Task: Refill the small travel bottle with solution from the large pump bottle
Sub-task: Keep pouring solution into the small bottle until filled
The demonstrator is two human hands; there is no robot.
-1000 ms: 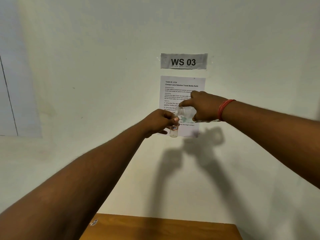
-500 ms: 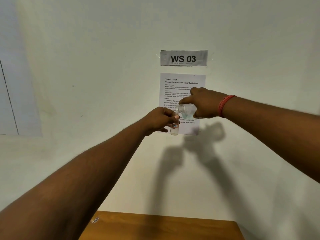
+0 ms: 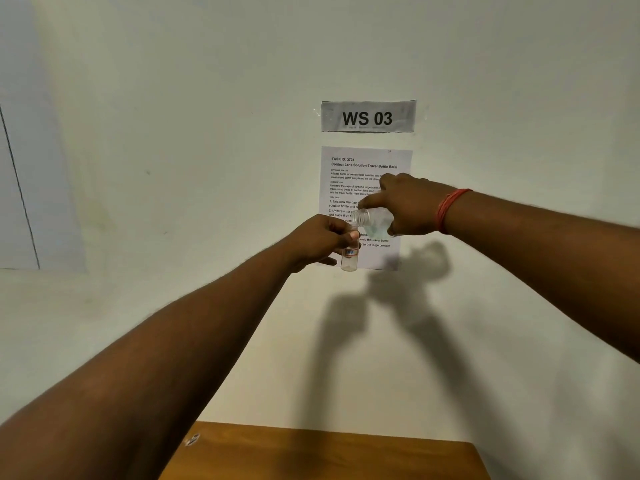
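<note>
We hold both arms out in front of a pale wall. Our left hand (image 3: 320,242) is closed around the neck of the small travel bottle (image 3: 349,259), fingers wrapped at the top, thumb pressed against the front; the bottle hangs upright below the fist, clear, with a small label and a little pale liquid or residue at the bottom, hard to tell which. Our right hand (image 3: 408,206) is clamped from above on the large bottle (image 3: 372,221), which lies tipped nearly sideways, open threaded mouth pointing left and sitting right over the top of the small bottle, touching or almost touching our left fingers. No cap or pump on that mouth. We cannot tell if liquid is running, the stream is too small to see. A red thread band (image 3: 450,209) circles the right wrist.

Both bottles are in the air, well above the wooden surface (image 3: 329,455) at the bottom edge. Behind the hands a printed task sheet (image 3: 363,168) is taped to the wall, headed "Contact Lens Solution Travel Bottle Refill", and above it a grey sign (image 3: 367,116) reading "WS 03". Shadows of arms and bottles fall on the wall below right.
</note>
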